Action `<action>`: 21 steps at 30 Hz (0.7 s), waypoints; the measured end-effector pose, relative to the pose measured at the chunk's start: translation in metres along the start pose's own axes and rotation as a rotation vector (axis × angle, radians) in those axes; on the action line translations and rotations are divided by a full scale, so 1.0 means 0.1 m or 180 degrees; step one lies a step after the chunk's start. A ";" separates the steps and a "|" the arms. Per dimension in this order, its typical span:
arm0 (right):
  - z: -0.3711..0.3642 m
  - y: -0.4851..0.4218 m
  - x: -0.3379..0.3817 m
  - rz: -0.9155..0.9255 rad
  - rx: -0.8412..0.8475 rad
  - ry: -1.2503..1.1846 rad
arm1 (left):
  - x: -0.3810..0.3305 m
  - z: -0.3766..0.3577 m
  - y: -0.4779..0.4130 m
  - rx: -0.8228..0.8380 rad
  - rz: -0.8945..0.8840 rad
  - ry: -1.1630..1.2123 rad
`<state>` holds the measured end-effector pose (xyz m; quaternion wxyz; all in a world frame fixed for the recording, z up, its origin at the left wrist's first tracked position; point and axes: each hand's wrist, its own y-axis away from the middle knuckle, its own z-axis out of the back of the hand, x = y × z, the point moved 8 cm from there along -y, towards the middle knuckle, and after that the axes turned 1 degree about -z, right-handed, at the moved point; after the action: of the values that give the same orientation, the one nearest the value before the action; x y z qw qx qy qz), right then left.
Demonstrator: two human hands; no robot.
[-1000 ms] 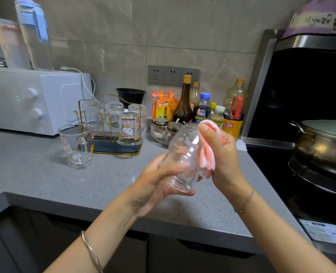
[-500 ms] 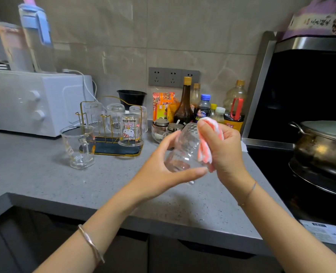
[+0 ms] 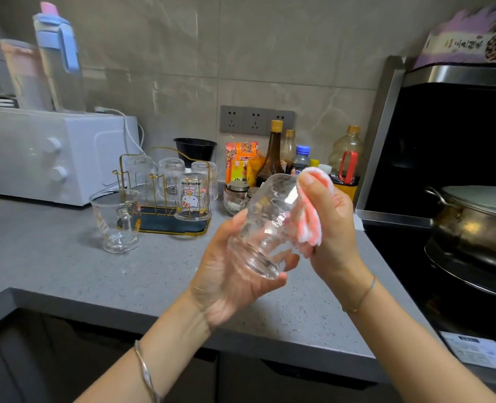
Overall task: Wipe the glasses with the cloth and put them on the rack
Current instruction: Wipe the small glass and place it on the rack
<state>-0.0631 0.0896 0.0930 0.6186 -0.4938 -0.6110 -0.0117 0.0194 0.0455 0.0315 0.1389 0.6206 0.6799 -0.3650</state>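
Note:
A clear textured glass [image 3: 265, 225] is tilted in the air above the counter, its thick base toward me. My left hand [image 3: 229, 283] grips it from below near the base. My right hand [image 3: 328, 225] holds a pink and white cloth [image 3: 309, 210] pressed against the glass's right side. The gold wire rack [image 3: 159, 205] with a dark tray stands at the back left and carries several upturned glasses, one with a cartoon cat print [image 3: 191, 197]. A clear glass mug [image 3: 116, 221] stands upright on the counter just left of the rack.
A white oven [image 3: 52, 155] with bottles on top sits at the far left. Sauce bottles, jars and snack packets [image 3: 273, 161] crowd the wall behind the glass. A steel pot [image 3: 479, 219] sits on the black stove at the right. The grey counter [image 3: 66, 266] edge runs below my hands.
My left hand shifted from the glass's side down to cup its base again, turning the glass. The cloth in my right hand slid along the glass's right side.

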 end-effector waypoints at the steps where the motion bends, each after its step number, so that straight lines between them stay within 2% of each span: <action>1: 0.01 0.01 -0.03 -0.0018 -0.0027 0.0025 | 0.03 0.01 0.00 -0.0007 0.0042 0.0070; 4: 0.11 0.03 -0.16 -0.0259 -0.0282 0.0083 | 0.02 0.16 0.01 -0.0344 0.0095 -0.0589; 8: 0.20 0.02 -0.15 -0.0259 -0.0472 0.0467 | -0.19 0.25 0.03 -0.0844 -0.0013 -0.2421; 10: 0.18 0.00 -0.10 -0.0126 -0.0474 0.0725 | -0.31 0.22 0.03 -0.1074 -0.0269 -0.3430; 12: 0.14 -0.01 -0.07 -0.0026 -0.0436 0.0892 | -0.36 0.19 0.04 -0.1210 -0.0544 -0.4027; 14: 0.13 -0.01 -0.09 -0.0050 -0.0418 0.0938 | -0.36 0.22 0.03 -0.1208 -0.0662 -0.4112; 16: 0.13 0.00 -0.13 -0.0132 -0.0411 0.0838 | -0.38 0.24 0.03 -0.1107 -0.0768 -0.3832; 19: 0.10 0.02 -0.12 -0.0185 -0.0281 0.0730 | -0.35 0.25 0.03 -0.0986 -0.0657 -0.3207; 21: 0.07 0.01 -0.11 -0.0212 -0.0223 0.0551 | -0.26 0.29 0.02 -0.0923 -0.0447 -0.2439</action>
<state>-0.0706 0.0885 0.0823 0.6507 -0.4917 -0.5705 -0.0963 0.0190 0.0072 0.0271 0.4426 0.3660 0.6641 -0.4786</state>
